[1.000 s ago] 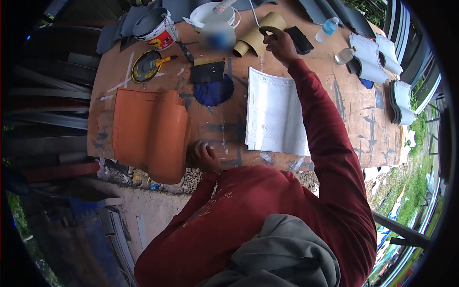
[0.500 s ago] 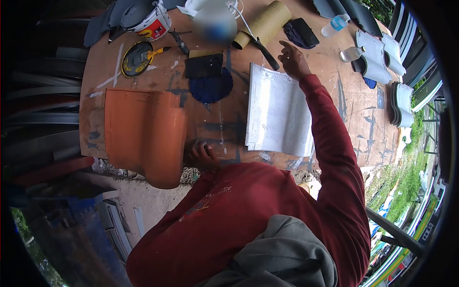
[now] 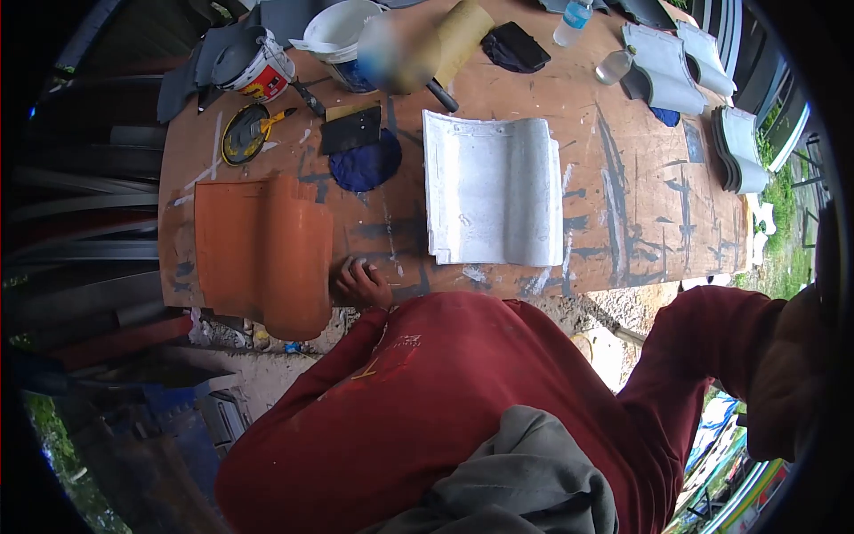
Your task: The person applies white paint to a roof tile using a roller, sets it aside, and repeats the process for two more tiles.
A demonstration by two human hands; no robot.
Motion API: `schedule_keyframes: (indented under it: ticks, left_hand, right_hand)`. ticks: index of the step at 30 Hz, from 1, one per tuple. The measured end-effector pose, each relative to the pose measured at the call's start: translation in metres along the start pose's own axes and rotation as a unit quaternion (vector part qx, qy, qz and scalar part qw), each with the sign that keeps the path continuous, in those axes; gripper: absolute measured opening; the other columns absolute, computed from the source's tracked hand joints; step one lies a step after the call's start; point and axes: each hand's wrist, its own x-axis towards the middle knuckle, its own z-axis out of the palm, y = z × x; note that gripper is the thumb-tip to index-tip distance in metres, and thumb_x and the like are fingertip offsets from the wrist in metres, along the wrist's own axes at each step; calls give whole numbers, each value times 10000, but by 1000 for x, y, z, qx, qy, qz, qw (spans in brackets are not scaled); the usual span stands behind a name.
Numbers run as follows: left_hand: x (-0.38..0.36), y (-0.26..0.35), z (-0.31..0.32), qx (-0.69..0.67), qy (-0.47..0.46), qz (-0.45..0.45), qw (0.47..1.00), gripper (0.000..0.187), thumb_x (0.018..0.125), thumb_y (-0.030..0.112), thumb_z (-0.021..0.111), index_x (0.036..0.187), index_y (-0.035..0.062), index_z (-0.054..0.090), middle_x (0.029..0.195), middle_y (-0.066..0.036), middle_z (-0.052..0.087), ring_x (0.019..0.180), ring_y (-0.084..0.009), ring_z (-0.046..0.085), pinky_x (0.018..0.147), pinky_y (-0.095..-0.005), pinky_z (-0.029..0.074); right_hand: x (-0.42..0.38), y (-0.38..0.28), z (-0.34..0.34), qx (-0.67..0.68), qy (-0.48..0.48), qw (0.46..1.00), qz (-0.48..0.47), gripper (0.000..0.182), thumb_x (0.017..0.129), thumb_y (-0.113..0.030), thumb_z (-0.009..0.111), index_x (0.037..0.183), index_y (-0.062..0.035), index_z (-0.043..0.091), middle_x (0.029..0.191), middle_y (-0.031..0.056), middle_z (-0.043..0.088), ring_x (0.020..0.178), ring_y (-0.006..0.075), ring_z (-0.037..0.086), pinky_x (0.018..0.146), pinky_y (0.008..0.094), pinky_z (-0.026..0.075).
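My left hand [image 3: 366, 284] rests on the table's near edge, just right of an orange roof tile [image 3: 267, 254], fingers loosely bent and apart, with nothing in it. Raised close to the camera at the far right is my right hand [image 3: 785, 383], dark and partly cut off; its fingers cannot be made out. A white-grey roof tile [image 3: 494, 191] lies on the table in front of my body. Behind the orange tile are a blue cloth [image 3: 366, 164], a black pad [image 3: 352, 130] and a yellow-rimmed lid with a brush [image 3: 245, 135].
The wooden table [image 3: 614, 240] carries a paint bucket [image 3: 267, 80], a white bucket [image 3: 342, 44], a brown roll [image 3: 458, 40], a black item [image 3: 518, 47] on dark cloth and two bottles. Grey tiles [image 3: 663, 67] lie at the back right.
My right hand has swung from above the white-grey tile back to the right, close to the camera. The view has shifted a little; my left hand stays at the table edge.
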Motion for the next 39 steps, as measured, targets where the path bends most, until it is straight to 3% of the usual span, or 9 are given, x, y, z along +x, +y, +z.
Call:
schedule_keyframes:
  ticks: [15,18,20,22,24,27,30,34,39]
  left_hand:
    - [-1,7,-9,-41,16,-3,999,297,908,223,614,1137,33,613,1283,-193,553,1207,-451,476,1041,-592,347]
    - [12,12,-25,-2,-7,8,1000,259,941,206,598,1115,15,619,1224,-167,575,1158,-375,532,1019,-514,401]
    - [13,1,-18,-413,-58,-142,898,222,985,179,560,1094,-1,629,1158,-129,593,1099,-266,570,978,-403,444]
    - [42,54,-89,-473,-17,-57,879,221,1018,156,522,1094,-19,634,1136,-105,605,1072,-191,575,950,-327,452]
    - [98,106,-178,-496,-38,62,865,372,1053,233,423,1214,-44,612,1195,-119,608,1146,-210,555,1038,-351,405]
    - [196,142,-322,-677,47,305,668,567,1075,422,394,1398,-27,517,1375,-191,558,1252,-278,546,1138,-436,366]
    - [214,174,-422,-652,34,482,584,572,1075,428,393,1403,-26,513,1377,-192,557,1254,-279,545,1139,-436,365]
    - [170,226,-447,-556,-66,596,576,580,1074,435,391,1408,-24,506,1378,-193,555,1257,-280,544,1140,-436,363]
    - [136,257,-435,-525,-126,601,589,590,1073,445,389,1415,-22,499,1381,-195,554,1260,-282,542,1141,-435,361]
  right_hand:
    - [-38,-62,-74,-61,60,995,-61,1002,938,-669,554,1572,-5,151,1322,224,531,1151,268,581,928,365,537]
    - [-47,-67,-85,-70,62,994,-55,985,940,-660,554,1566,-8,163,1319,221,533,1154,270,580,937,371,528]
    - [-52,-69,-92,-76,57,994,-48,973,942,-653,555,1562,-9,170,1317,219,535,1155,271,579,943,375,522]
    - [-56,-71,-99,-79,57,994,-43,962,943,-647,555,1558,-11,178,1316,218,536,1157,272,578,949,378,516]
    - [-60,-71,-103,-74,59,995,-43,950,945,-641,556,1554,-12,186,1314,216,537,1159,273,577,954,382,510]
    - [-65,-72,-108,-65,60,995,-53,933,947,-631,556,1548,-14,198,1311,214,539,1162,275,575,963,387,501]
    - [-66,-74,-113,-57,62,994,-63,916,949,-621,557,1542,-16,209,1308,211,541,1165,277,573,972,393,492]
    - [-68,-74,-116,-50,61,995,-63,893,952,-609,558,1534,-19,225,1304,208,544,1169,279,571,983,400,480]
    - [-72,-77,-122,-45,64,995,-54,864,956,-593,559,1524,-23,244,1299,204,548,1174,282,569,998,409,465]
